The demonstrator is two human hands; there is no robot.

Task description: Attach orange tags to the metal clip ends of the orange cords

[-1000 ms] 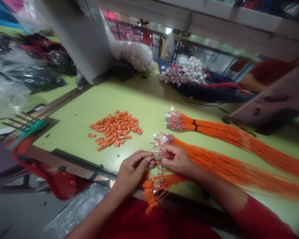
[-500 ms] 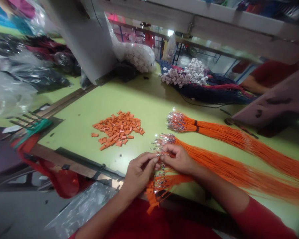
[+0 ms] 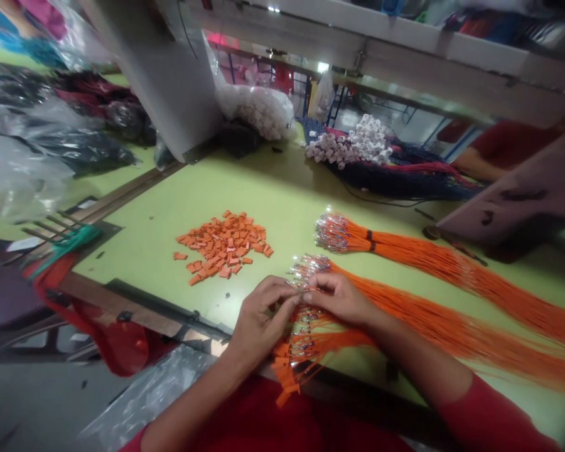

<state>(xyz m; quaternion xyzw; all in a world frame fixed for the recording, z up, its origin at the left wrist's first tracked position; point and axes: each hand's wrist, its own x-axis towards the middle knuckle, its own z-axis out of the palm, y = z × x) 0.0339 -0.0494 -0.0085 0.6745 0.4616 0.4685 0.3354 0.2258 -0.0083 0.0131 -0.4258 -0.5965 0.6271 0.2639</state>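
"Hands?"

"I've got the left hand [image 3: 258, 321] and right hand [image 3: 339, 300] curled closed, pinching among the metal-tipped ends of a long orange cord bundle [image 3: 428, 320] lying on the pale green table [image 3: 282, 188]."

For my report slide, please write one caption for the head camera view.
Left hand and right hand hold thin orange cords on a pale green table, beside a heap of small orange tags.

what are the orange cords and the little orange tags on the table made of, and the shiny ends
The orange cords look like thin synthetic cord, matte and limp in their drape. The loose orange tags look like moulded plastic, flat with crisp edges. The shiny cord ends glint like metal, though they are too small to tell.
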